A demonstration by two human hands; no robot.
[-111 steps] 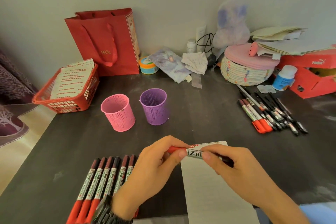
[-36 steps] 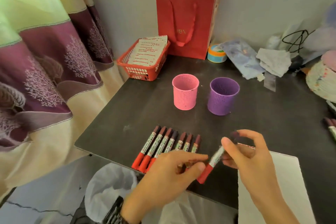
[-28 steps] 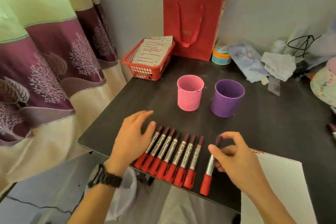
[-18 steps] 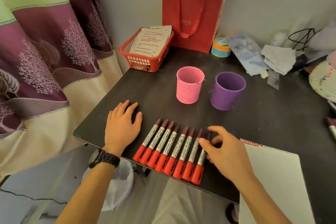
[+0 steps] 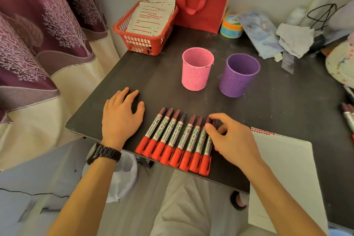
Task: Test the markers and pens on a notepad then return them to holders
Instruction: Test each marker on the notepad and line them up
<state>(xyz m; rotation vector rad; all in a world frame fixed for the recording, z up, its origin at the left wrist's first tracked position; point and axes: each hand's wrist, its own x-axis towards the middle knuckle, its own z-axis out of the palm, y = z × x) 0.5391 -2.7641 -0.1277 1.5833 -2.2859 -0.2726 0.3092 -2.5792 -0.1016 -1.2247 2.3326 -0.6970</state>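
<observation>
You're resting your right hand (image 5: 232, 140) on the right end of the red marker row (image 5: 172, 140), fingers curled loosely over the last marker (image 5: 206, 151). Half a sec ago it was sitting a bit apart; now it's lying flush w/ the others, so the hand is letting go, not gripping. Your left hand (image 5: 121, 119) is lying flat and empty on the desk (image 5: 277, 105), just left of the row, not touching it.

Meaning, as I'm reading it: this marker is tested & parked, but nothing is going into holders yet. The pink holder (image 5: 197, 71) and purple holder (image 5: 238, 74) are both standing empty, well apart from the row. The notepad (image 5: 283, 168) is lying just right of your right hand, overhanging the near desk edge.

Watch the edges: the red caps are sitting close to the near edge, so a nudge toward you is risking a drop. Open room is lying btw the row and the holders, plenty for lifting straight fwd. More markers (image 5: 347, 119) are waiting at the far right.
</observation>
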